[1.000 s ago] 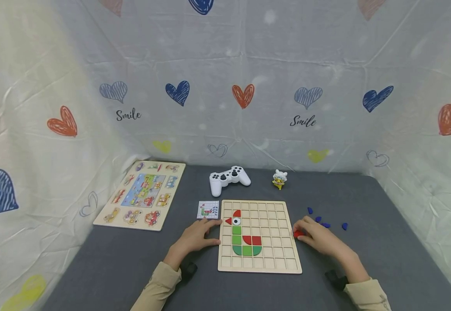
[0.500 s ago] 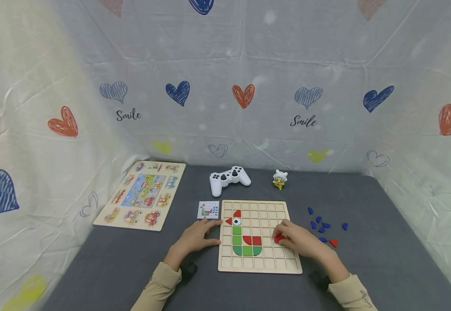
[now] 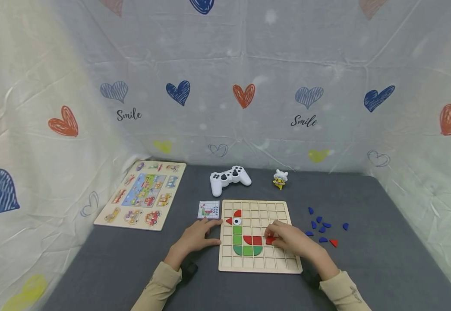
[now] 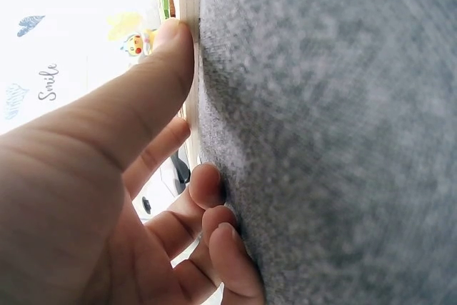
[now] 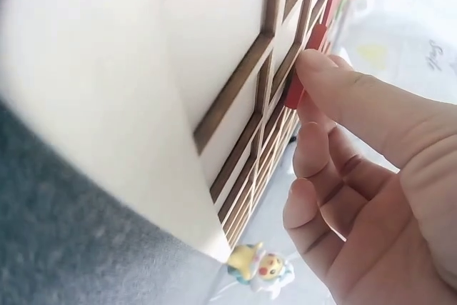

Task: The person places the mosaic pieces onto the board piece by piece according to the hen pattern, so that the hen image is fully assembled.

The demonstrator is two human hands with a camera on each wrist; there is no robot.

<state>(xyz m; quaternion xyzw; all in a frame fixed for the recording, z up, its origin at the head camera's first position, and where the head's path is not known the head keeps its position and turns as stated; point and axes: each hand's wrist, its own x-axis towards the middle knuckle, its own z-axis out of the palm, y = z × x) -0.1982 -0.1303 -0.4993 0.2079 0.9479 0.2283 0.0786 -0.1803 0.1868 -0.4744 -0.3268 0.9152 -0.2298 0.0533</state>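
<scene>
A wooden grid board [image 3: 258, 266] lies on the table, with red and green tiles and a round eye tile [image 3: 237, 221] set in its cells. At its left edge, my left hand [image 3: 195, 236] touches the rim with thumb and index finger; the left wrist view shows the thumb [image 4: 161, 69] against the board's side. My right hand [image 3: 293, 239] is over the board's right half, pinching a red tile [image 3: 269, 240] between thumb and fingers. In the right wrist view that red tile [image 5: 293, 95] is close to the grid surface, partly hidden by the fingertips; its full shape cannot be told.
Several blue pieces [image 3: 322, 229] and a red triangle [image 3: 333, 243] lie right of the board. A pattern card [image 3: 208, 209] lies at its upper left. Behind stand a white game controller [image 3: 231, 178] and a small figurine [image 3: 280, 179]. A vehicle puzzle board [image 3: 143, 194] lies far left.
My right hand has moved left from the board's right edge onto its right half, carrying the red tile and uncovering blue pieces and the red triangle. My left hand has stayed still.
</scene>
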